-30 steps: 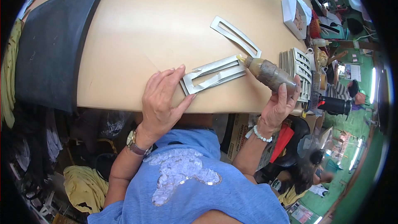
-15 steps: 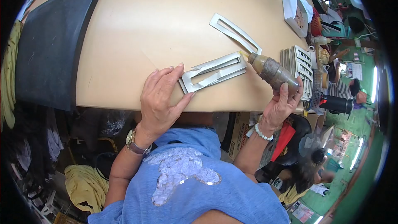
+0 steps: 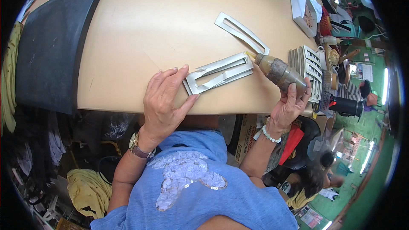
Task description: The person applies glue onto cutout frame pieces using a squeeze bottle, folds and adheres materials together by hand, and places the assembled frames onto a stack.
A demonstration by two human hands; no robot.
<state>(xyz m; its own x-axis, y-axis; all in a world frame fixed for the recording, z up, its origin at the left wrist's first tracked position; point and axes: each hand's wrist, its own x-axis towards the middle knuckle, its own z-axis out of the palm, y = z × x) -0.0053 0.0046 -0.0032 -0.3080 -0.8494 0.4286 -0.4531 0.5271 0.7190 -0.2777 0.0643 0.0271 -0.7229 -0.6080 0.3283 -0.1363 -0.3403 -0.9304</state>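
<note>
My right hand (image 3: 292, 106) is wrapped round the lower end of a brown-stained glue bottle (image 3: 277, 72). The bottle tilts left, its yellowish nozzle at the right end of a grey rectangular frame piece (image 3: 204, 87). This piece has a long slot and appears stacked on another like it. At its left end my left hand (image 3: 164, 93) steadies it, thumb at the near corner and fingers by the far one. Another slotted frame piece (image 3: 243, 30) lies apart, just beyond the bottle's tip.
A stack of slotted grey pieces (image 3: 311, 70) stands right of the bottle. Behind it is a white box (image 3: 303, 15) with small bits inside. A large dark curved panel (image 3: 55, 47) covers the table's left side. A person (image 3: 313, 179) sits at the lower right.
The bottle's nozzle has shifted very slightly left and up along the frame piece's right end. My left hand has stayed almost in place.
</note>
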